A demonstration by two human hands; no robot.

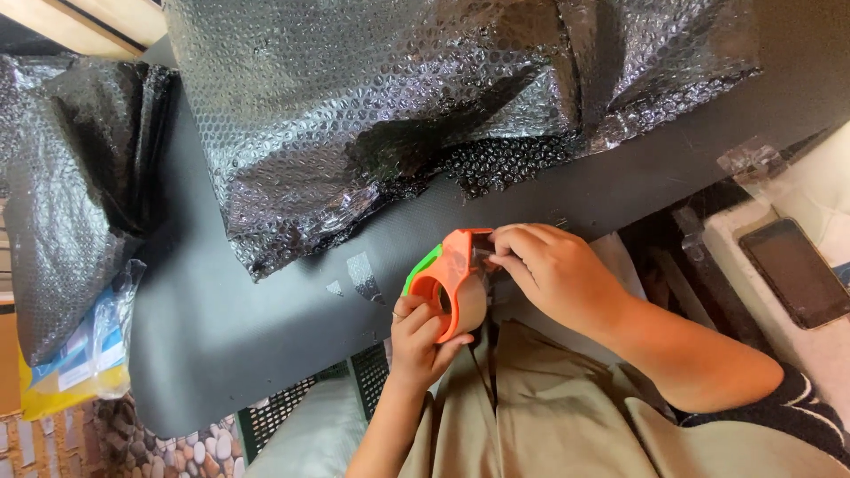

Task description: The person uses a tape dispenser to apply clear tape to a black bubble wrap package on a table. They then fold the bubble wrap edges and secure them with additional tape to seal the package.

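A dark grey table [266,327] fills most of the view, with a large sheet of black bubble wrap [372,115] spread over its far side and more bundled at its left edge. At the table's near edge, both hands meet on an orange tape dispenser [453,283]. The left hand [418,341] grips its handle from below, fingers curled closed around it. The right hand [553,270], just right of the dispenser, pinches the clear tape end at its top. A phone [797,273] lies beyond the table's right edge.
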